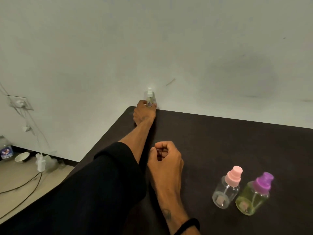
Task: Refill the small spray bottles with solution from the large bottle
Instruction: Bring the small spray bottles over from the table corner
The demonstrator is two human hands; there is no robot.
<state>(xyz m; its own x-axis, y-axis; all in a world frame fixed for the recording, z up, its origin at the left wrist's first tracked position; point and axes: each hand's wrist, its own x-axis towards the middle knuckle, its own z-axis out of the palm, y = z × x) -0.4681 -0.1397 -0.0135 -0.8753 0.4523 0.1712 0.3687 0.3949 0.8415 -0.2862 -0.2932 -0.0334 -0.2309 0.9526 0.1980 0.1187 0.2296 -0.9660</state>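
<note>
Left hand (144, 113) at full reach across the worktop (220, 141), fingers wrapped round the lower body of the large bottle (150, 99). Bottle upright, long axis vertical, at the far left corner of the worktop, close against the wall (152, 39); whether touching the wall, not determinable. White pump top clear above the hand. Contents pale and hard to judge at this range; some liquid apparently present, level not readable.

Right hand (165, 158) near the middle of the worktop, fingers curled into a loose fist, holding nothing visible, resting on or just above the surface. Black band on the right wrist.

Two small spray bottles upright at the near right, just beside each other, well apart from the large bottle and to the right of the right hand. Pink-capped bottle (227, 189) clear and seemingly empty, apart from the dip tube fitting at the base. Purple-capped bottle (254, 195) filled with yellow-green liquid to roughly the shoulder. Both caps on.

Key relation: large bottle far forward and left, small bottles near and right; right hand much the nearer to the small bottles, left hand already committed to the large one. Judged step: bringing the large bottle back toward the small ones. Judged remaining work: pink-capped bottle to be uncapped and filled. Risk noted: bottle at the worktop corner, near the edge, liable to tip off during the pull.

On the floor (20, 175) at left: a cable, a bowl, another bottle.
</note>
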